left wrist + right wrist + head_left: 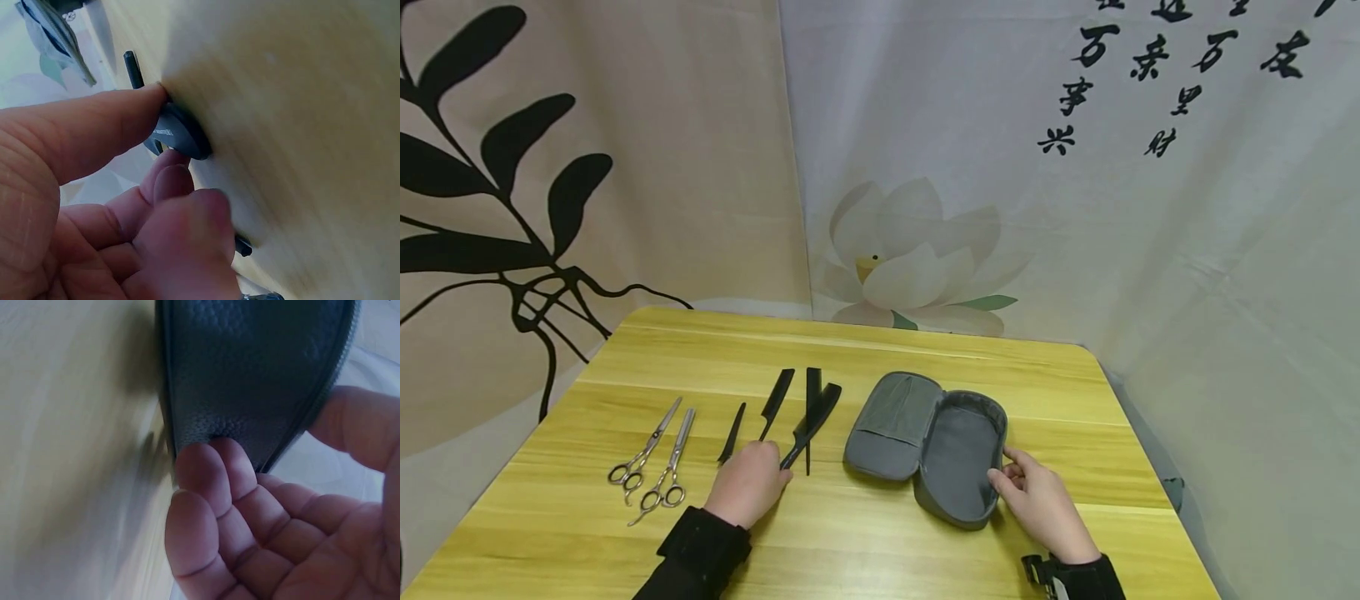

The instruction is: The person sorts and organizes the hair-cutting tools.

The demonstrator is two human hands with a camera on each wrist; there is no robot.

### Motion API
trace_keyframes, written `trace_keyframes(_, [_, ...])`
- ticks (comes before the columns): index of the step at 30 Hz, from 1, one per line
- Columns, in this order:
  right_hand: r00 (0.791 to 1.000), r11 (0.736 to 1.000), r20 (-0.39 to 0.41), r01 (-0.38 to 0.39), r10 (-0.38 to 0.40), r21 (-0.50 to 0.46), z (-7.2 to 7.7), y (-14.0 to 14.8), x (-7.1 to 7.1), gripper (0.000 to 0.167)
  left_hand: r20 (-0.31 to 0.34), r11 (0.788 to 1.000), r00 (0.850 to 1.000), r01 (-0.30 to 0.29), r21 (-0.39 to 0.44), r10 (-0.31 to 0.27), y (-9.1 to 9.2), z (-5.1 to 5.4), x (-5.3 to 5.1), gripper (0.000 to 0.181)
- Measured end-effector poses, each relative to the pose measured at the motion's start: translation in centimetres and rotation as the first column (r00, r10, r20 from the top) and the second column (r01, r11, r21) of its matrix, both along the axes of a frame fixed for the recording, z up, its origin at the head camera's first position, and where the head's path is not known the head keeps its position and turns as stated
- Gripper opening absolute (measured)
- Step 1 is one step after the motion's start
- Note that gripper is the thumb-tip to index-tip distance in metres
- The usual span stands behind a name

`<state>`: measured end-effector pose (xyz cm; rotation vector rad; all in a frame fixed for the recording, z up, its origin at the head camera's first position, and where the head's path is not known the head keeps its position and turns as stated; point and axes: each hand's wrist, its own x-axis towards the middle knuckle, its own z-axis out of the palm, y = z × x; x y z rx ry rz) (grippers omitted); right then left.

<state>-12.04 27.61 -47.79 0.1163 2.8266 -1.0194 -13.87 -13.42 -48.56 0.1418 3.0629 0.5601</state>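
"What's the left hand (748, 483) doing?"

"Pinching a black comb (822, 412) by its handle, low and just left of the middle of the frame. In the left wrist view the thumb and a finger meet on it. The blade slants up to the right."

"And the right hand (1045, 504)?"

"It's at the lower right, holding the side of a grey case (958, 454). The thumb is at the rim, and the other fingers are bent against the outer wall, as the right wrist view shows."

"How does the case sit?"

"On the wooden table (1045, 375), right of centre, with its lid (891, 429) folded out to the left. The lid has a pocket inside."

"What else is near the combs?"

"A straight comb (813, 387) lies partly behind the held one. Left of it there's a wider comb (778, 398), then a slim black piece (732, 433). I can't tell exactly what that is."

"And at the lower left?"

"Two pairs of scissors (673, 458), side by side, blades pointing up."

"Behind it all?"

"A pale cloth (1210, 250), with a printed flower (917, 242) near the centre."
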Motion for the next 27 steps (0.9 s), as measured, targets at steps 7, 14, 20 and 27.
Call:
trace_keyframes(7, [1.0,1.0,0.0,0.004,-0.004,-0.003,-0.1,0.0,-0.1,0.061,0.07,1.0,0.998,0.009,0.004,-0.009,-0.6,0.2,-0.3,0.032])
trace_keyframes(14, [1.0,1.0,-0.006,0.006,-0.007,-0.008,-0.2,0.0,0.0,0.06,0.132,0.998,0.991,-0.007,0.064,-0.002,-1.3,-0.2,-0.5,0.058])
trace_keyframes(20, [1.0,1.0,-0.019,0.009,-0.009,-0.022,-0.5,0.0,-0.2,0.058,0.168,0.987,0.986,-0.032,0.155,0.006,-2.1,-0.2,-0.8,0.049])
trace_keyframes(27, [1.0,0.999,-0.025,0.01,-0.011,-0.037,-0.9,-0.3,-0.4,0.056,0.15,0.937,0.987,-0.105,0.334,0.058,-3.0,1.0,-1.0,0.025])
